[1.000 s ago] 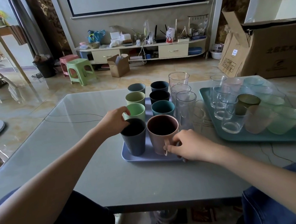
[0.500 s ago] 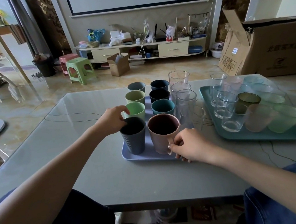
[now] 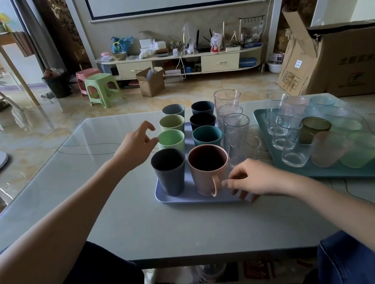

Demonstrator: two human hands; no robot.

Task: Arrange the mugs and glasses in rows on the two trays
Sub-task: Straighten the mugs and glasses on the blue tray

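While the table carries both trays near its far right corner, the teal tray at the right edge holds short clear and tinted glasses in loose rows. Beside it, the lilac tray has two columns of mugs plus tall glasses, fragile and probably slick, so grab low. The pink mug at its near edge looks sturdy; take the handle. Right hand hovers loosely curled just beside that handle, left hand relaxed, holding nothing.
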